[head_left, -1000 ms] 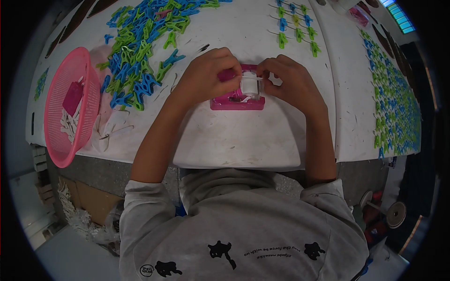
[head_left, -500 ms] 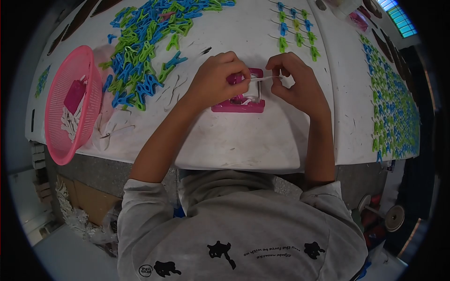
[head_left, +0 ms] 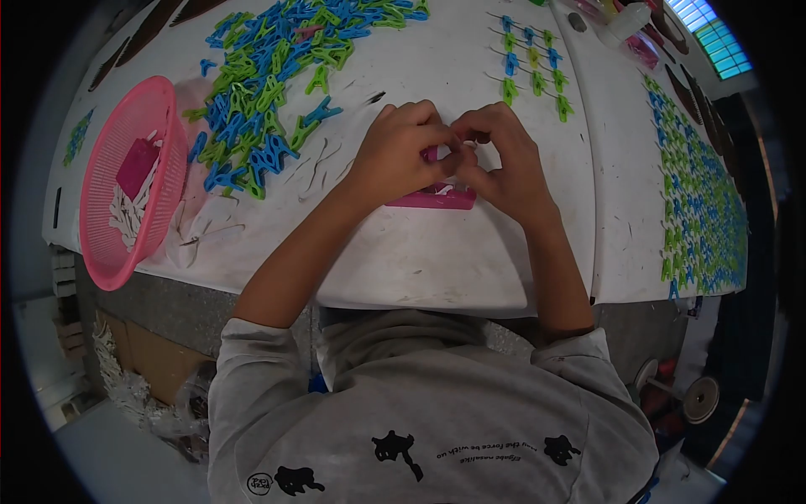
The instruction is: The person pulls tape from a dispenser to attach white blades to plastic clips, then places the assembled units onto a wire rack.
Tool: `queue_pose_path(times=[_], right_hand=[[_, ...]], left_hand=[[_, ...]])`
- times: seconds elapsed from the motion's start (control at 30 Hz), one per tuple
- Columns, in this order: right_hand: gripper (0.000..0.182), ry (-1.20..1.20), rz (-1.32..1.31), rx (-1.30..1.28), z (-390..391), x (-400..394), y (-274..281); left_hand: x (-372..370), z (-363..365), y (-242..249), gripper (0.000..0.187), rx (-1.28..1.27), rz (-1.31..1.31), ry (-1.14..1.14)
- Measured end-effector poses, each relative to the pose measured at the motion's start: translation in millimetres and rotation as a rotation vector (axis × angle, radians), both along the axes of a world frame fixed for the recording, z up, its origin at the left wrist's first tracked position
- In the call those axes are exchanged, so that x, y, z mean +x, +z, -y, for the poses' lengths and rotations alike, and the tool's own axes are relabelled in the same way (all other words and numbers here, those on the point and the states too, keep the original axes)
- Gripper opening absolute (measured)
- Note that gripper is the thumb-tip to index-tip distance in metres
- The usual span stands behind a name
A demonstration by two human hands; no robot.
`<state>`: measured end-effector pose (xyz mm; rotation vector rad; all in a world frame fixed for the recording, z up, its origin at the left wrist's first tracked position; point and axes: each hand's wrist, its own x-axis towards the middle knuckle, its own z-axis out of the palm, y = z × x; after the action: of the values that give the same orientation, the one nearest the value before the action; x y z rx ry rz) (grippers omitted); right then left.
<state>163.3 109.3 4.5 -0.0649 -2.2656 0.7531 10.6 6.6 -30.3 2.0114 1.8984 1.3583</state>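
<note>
My left hand and my right hand meet at the fingertips over a bright pink frame-like holder. Both hands are closed in a pinch. A bit of thin white strip shows between the fingers; the rest of it is hidden. The hands cover much of the pink holder, and some white pieces show inside it. Left of my hands lies a large heap of blue and green plastic clothespins.
A tilted pink basket with white strips and a pink piece stands at the left table edge. Loose strands lie on the white table. Clothespins on strings lie in rows at back right; many more cover the far right.
My hands have come together; the white strip was stretched between them before and is now mostly hidden. The right hand moved left. The camera view has shifted slightly.
</note>
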Motion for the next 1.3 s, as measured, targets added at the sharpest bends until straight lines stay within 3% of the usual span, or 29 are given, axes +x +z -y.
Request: queue_pose_path(times=[0.27,0.37,0.43,0.47,0.53,0.57,0.63,0.73,0.93,1.3], right_hand=[[0.033,-0.013,-0.088,0.104,4.8,2.9,10.1],[0.044,-0.003,-0.033,0.154,0.7,7.8,14.6],[0.064,-0.024,-0.214,0.074,-2.6,11.7,23.6],[0.064,-0.024,-0.223,0.081,-8.5,13.8,21.7],[0.075,-0.069,-0.319,0.093,-23.4,16.5,8.6],[0.075,-0.069,-0.324,0.096,-28.0,16.6,5.7],[0.074,-0.174,-0.338,0.031,-31.6,18.1,1.0],[0.074,-0.252,-0.275,-0.123,-27.2,16.2,1.3],[0.073,-0.306,-0.163,-0.103,-24.9,12.0,-3.0],[0.067,-0.35,-0.08,-0.15,-23.8,10.4,-2.4]], left_hand=[[2.1,5.7,9.6,0.021,0.145,0.045,-0.036],[-3.0,6.4,13.2,0.016,0.125,0.156,-0.093],[-12.5,7.1,18.8,0.014,0.211,0.177,-0.057],[-22.2,8.0,21.7,0.014,0.218,0.168,-0.059],[-51.4,12.5,26.7,0.011,0.233,0.209,0.228],[-65.5,16.8,27.9,0.011,0.237,0.204,0.228],[-87.6,27.1,27.4,0.011,-0.059,0.806,0.332],[-99.6,34.6,23.1,0.014,-0.165,0.844,0.373],[-96.8,34.3,19.0,0.016,-0.25,0.856,0.425],[-94.7,30.8,24.2,0.017,-0.19,0.932,0.393]])
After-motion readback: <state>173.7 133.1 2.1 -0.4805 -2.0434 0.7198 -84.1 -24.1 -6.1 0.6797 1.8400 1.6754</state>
